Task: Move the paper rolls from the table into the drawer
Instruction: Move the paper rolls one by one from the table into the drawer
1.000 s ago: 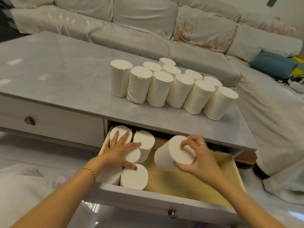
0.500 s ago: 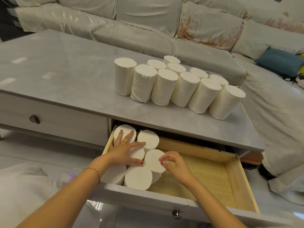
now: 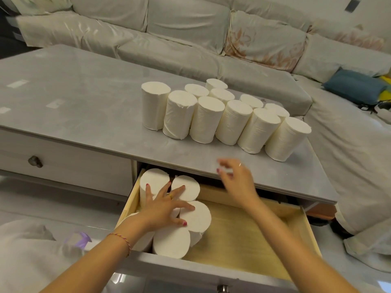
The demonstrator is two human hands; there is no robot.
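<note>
At the far left a closed drawer front with a dark knob (image 3: 35, 161) sits under the grey bench (image 3: 84, 106). Right of it, the wooden drawer (image 3: 243, 235) stands pulled out, and a cluster of white paper rolls (image 3: 196, 216) stands upright in its left half, packed against one another; the right half shows bare wood. The left hand (image 3: 164, 206), a thin cord bracelet at its wrist and a ring on one finger, lies flat on top of those rolls with its grip spread wide, fingers splayed over several roll ends and closing on none. Farther right, the right hand (image 3: 237, 180) is raised above the drawer's back edge, in front of the bench lip; it is blurred, its grip loosely parted and holding nothing. Above, on the bench's right part, more paper rolls on the bench (image 3: 222, 117) stand upright, touching, in two rows. Behind runs a pale sofa (image 3: 190, 39), with a blue cushion (image 3: 355, 85) at far right.
</note>
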